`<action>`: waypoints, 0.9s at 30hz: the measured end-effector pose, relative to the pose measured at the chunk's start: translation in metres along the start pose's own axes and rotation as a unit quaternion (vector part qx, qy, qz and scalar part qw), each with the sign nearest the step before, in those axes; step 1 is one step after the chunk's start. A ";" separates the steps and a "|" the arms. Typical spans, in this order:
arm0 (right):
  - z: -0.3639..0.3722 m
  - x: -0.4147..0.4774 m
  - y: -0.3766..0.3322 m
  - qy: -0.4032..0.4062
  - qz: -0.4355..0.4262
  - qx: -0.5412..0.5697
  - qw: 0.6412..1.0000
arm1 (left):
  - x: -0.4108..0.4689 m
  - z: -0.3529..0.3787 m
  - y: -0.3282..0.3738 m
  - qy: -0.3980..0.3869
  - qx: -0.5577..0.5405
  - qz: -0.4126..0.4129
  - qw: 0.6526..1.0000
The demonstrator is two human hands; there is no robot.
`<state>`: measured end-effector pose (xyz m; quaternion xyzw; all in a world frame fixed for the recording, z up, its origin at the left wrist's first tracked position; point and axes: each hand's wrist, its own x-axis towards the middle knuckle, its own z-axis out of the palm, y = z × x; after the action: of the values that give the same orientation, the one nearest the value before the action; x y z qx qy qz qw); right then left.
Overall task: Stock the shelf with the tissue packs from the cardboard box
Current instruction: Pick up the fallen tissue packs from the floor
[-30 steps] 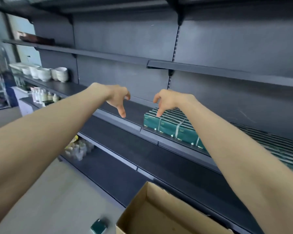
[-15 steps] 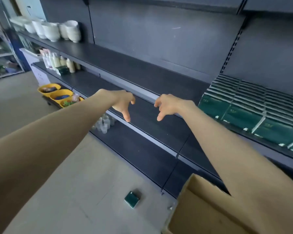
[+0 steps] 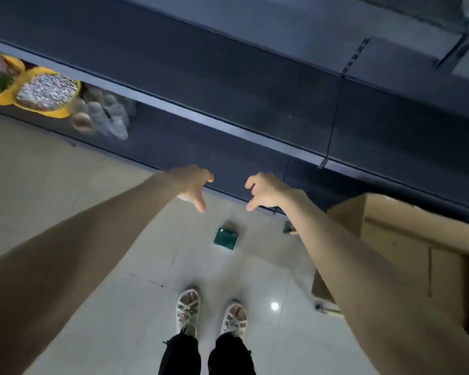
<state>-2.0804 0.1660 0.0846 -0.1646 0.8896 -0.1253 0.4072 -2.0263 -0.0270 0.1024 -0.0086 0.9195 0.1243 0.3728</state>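
Nearest me, below both hands, I count two sandals [image 3: 186, 313] under black trouser legs, standing on the pale tiled floor [image 3: 114, 299]. Farther out I see one green pack [image 3: 226, 238] lying flat on the floor, just below the gap between the hands and a little nearer the right one; neither hand touches it. One box [image 3: 395, 239] stands to the right of the right hand with its top open. The right forearm crosses in front of it and hides its near side, so I cannot tell what is inside. Then the two hands: the left hand [image 3: 192, 186] and the right hand [image 3: 264, 191] hang side by side, apart, both empty, with fingers loosely curled and thumbs pointing down. Beyond them runs the dark shelf [image 3: 228, 85], of which I can make out two stepped boards. Far to the left of the left hand, on the lower board, I count two yellow bowls [image 3: 45, 94] and beside them a blurred cluster of clear containers [image 3: 106, 117]. Against half a second ago, the view has tipped down. The rows of green packs to the right of the right hand have slid out of sight, the feet have come in, and the floor pack sits closer under the hands. The hands hold the same loose, empty pose.
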 end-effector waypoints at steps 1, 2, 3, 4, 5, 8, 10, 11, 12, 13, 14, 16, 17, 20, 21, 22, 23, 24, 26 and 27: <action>0.021 0.018 0.009 -0.006 0.016 0.010 1.000 | 0.018 0.019 -0.009 -0.013 -0.003 0.008 1.000; 0.043 0.036 0.018 -0.012 0.031 0.017 0.999 | 0.036 0.039 -0.017 -0.025 -0.007 0.013 1.000; 0.065 0.055 0.027 -0.019 0.043 0.022 0.999 | 0.055 0.060 -0.026 -0.035 -0.011 0.017 0.999; 0.089 0.073 0.038 -0.024 0.055 0.030 0.998 | 0.074 0.082 -0.034 -0.044 -0.012 0.017 0.999; 0.113 0.094 0.049 -0.025 0.067 0.041 0.997 | 0.095 0.105 -0.044 -0.051 -0.012 0.018 0.998; 0.185 0.150 0.084 -0.027 0.086 0.070 0.993 | 0.155 0.183 -0.067 -0.073 -0.021 0.025 0.997; 0.234 0.189 0.109 -0.025 0.092 0.078 0.992 | 0.196 0.239 -0.081 -0.080 -0.024 0.027 0.996; 0.258 0.207 0.121 -0.022 0.095 0.082 0.992 | 0.216 0.267 -0.087 -0.083 -0.027 0.029 0.996; 0.283 0.226 0.134 -0.018 0.098 0.084 0.991 | 0.237 0.295 -0.094 -0.083 -0.030 0.031 0.996; 0.306 0.244 0.146 -0.014 0.100 0.084 0.991 | 0.256 0.322 -0.099 -0.081 -0.033 0.031 0.996; 0.330 0.263 0.159 -0.009 0.101 0.084 0.991 | 0.276 0.350 -0.104 -0.080 -0.038 0.030 0.996; 0.373 0.299 0.183 -0.001 0.108 0.084 0.991 | 0.311 0.400 -0.112 -0.076 -0.052 0.031 0.995; 0.391 0.316 0.194 0.005 0.111 0.081 0.991 | 0.328 0.423 -0.115 -0.070 -0.057 0.032 0.995; 0.435 0.361 0.223 0.029 0.102 0.072 0.992 | 0.370 0.480 -0.125 -0.041 -0.068 0.034 0.996; 0.446 0.375 0.231 0.042 0.099 0.070 0.992 | 0.381 0.497 -0.129 -0.031 -0.073 0.031 0.996; 0.456 0.387 0.238 0.057 0.096 0.070 0.991 | 0.390 0.512 -0.132 -0.021 -0.080 0.026 0.996; 0.466 0.398 0.244 0.070 0.092 0.069 0.991 | 0.398 0.526 -0.134 -0.014 -0.091 0.020 0.996; 0.474 0.407 0.250 0.080 0.091 0.066 0.990 | 0.404 0.539 -0.135 -0.006 -0.103 0.015 0.995; 0.486 0.421 0.257 0.088 0.098 0.050 0.990 | 0.412 0.560 -0.137 0.010 -0.126 0.007 0.992; 0.490 0.426 0.260 0.089 0.103 0.038 0.990 | 0.414 0.567 -0.137 0.020 -0.132 0.004 0.991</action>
<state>-2.0166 0.1916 -0.6116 -0.0444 0.9292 -0.1304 0.3429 -1.9227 0.0054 -0.6050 -0.0567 0.9025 0.2457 0.3491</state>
